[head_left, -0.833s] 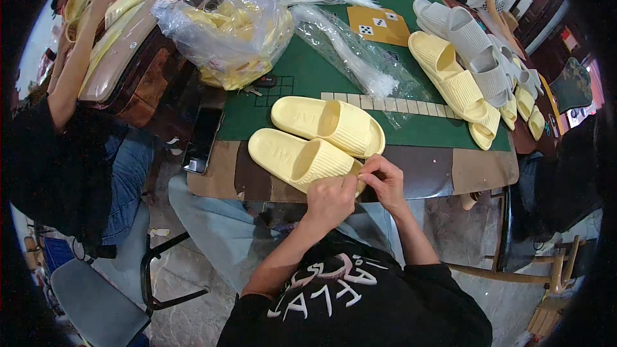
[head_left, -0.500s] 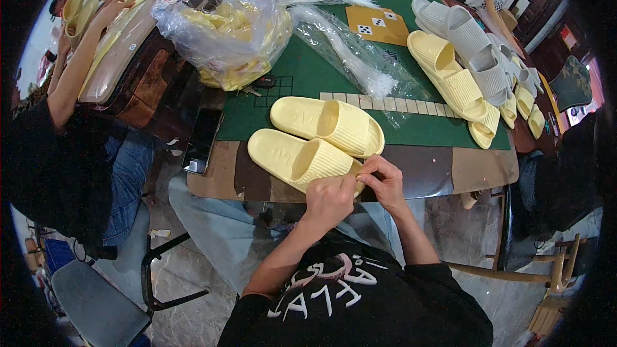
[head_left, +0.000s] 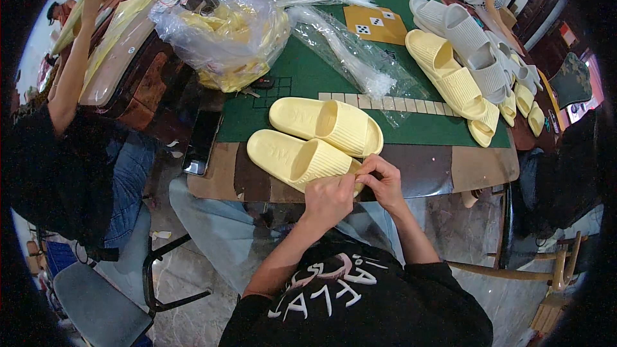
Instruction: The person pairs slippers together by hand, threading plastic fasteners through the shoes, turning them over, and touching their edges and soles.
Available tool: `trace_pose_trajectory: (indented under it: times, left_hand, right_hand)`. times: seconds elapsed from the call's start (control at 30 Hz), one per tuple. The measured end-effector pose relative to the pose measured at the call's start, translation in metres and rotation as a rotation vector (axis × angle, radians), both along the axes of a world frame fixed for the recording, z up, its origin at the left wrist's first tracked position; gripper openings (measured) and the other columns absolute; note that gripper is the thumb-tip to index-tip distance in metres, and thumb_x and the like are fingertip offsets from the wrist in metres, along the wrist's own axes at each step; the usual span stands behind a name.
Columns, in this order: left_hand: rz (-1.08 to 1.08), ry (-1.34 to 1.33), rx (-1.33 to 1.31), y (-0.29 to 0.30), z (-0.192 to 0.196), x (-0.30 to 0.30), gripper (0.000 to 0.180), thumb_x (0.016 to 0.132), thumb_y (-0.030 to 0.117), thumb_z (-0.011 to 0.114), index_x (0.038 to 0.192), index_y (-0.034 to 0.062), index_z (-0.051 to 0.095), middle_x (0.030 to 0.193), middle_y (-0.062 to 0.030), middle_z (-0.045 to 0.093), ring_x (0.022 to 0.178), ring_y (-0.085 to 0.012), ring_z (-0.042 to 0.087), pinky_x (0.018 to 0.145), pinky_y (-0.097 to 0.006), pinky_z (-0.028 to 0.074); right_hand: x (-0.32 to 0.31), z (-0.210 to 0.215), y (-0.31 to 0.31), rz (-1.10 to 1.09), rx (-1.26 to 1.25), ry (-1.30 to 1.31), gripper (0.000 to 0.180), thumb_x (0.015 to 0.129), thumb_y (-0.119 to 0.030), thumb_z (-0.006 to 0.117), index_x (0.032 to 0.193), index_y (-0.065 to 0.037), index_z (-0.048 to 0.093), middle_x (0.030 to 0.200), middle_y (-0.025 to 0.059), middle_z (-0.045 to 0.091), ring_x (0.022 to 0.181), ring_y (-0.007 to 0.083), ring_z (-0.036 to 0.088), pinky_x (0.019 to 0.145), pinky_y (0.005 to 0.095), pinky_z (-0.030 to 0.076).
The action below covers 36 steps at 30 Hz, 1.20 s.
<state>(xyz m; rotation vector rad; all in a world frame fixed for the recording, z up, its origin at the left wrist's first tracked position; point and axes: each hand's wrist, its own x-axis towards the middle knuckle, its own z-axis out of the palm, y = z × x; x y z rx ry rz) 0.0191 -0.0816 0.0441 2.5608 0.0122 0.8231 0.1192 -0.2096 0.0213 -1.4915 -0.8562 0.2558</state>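
Observation:
A pair of pale yellow slide slippers lies side by side on the table's near edge, toes to the right. The farther slipper (head_left: 292, 114) rests on the green mat; the nearer slipper (head_left: 276, 150) has its toe end partly hidden by my hands. My left hand (head_left: 329, 200) is closed, its fingers curled against that toe. Thumb and fingertips of my right hand (head_left: 382, 178) pinch together at the same spot, touching the left fingertips. Anything between the fingertips is too small or hidden to make out.
Grey slippers (head_left: 467, 35) and more yellow slippers (head_left: 443, 64) are piled at the right. A clear bag (head_left: 225, 32) with yellow contents stands at far left, beside a bundle of white plastic strands (head_left: 360, 67). A phone (head_left: 202, 142) lies at the left edge. Other people sit on both sides.
My hands and the slipper pair stay nearly in place. At the left, another person's raised arm and the yellow slippers by that hand have shifted and turned.

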Motion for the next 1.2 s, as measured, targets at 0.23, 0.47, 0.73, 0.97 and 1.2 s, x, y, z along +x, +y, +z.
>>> trace_pose_trajectory:
  times: [0.23, 0.47, 0.73, 0.97, 1.2]
  left_hand:
    - [-0.066, -0.050, -0.260, 0.009, 0.009, -0.006, 0.006, 0.084, 0.010, 0.061, 0.086, 0.0050, 0.062, 0.074, -0.0100, 0.063, 0.066, -0.0262, 0.063, 0.057, -0.034, 0.050]
    - [0.208, -0.196, -0.536, 0.056, 0.023, -0.005, 0.013, 0.087, 0.003, 0.057, 0.097, -0.0020, 0.064, 0.090, -0.0133, 0.064, 0.079, -0.0250, 0.064, 0.069, -0.031, 0.050]
    - [-0.078, 0.077, -0.214, 0.083, 0.014, 0.026, 0.047, 0.069, -0.010, 0.059, 0.115, 0.0029, 0.058, 0.116, -0.0123, 0.055, 0.110, -0.0327, 0.051, 0.095, -0.038, 0.041]
    - [-0.042, 0.037, -0.053, 0.082, -0.007, 0.039, 0.021, 0.074, 0.000, 0.055, 0.092, 0.0021, 0.065, 0.110, -0.0123, 0.061, 0.111, -0.0326, 0.051, 0.093, -0.040, 0.042]
    - [0.095, 0.036, -0.094, 0.043, -0.001, 0.014, 0.020, 0.073, 0.004, 0.056, 0.089, 0.0019, 0.067, 0.099, -0.0090, 0.060, 0.099, -0.0275, 0.053, 0.086, -0.038, 0.041]
  right_hand:
    - [-0.001, -0.005, -0.003, -0.094, 0.090, 0.286, 0.010, 0.079, 0.006, 0.060, 0.088, 0.001, 0.061, 0.080, -0.0004, 0.057, 0.072, 0.0070, 0.054, 0.065, 0.0189, 0.043]
    - [0.004, -0.010, -0.002, -0.381, 0.378, 0.319, 0.031, 0.100, -0.026, 0.043, 0.097, 0.000, 0.058, 0.084, 0.0029, 0.055, 0.063, 0.0066, 0.046, 0.061, 0.0218, 0.041]
    - [0.001, -0.008, 0.003, -0.495, 0.388, 0.321, 0.031, 0.101, -0.026, 0.040, 0.096, -0.001, 0.057, 0.080, 0.0001, 0.050, 0.062, 0.0054, 0.042, 0.060, 0.0215, 0.042]
    - [0.003, -0.009, 0.004, -0.483, 0.375, 0.318, 0.030, 0.101, -0.026, 0.039, 0.096, -0.001, 0.056, 0.083, 0.0013, 0.053, 0.068, 0.0067, 0.047, 0.063, 0.0213, 0.042]
    - [0.004, -0.010, 0.008, -0.468, 0.358, 0.358, 0.028, 0.100, -0.025, 0.041, 0.098, -0.002, 0.056, 0.081, 0.0003, 0.052, 0.069, 0.0059, 0.046, 0.063, 0.0200, 0.040]
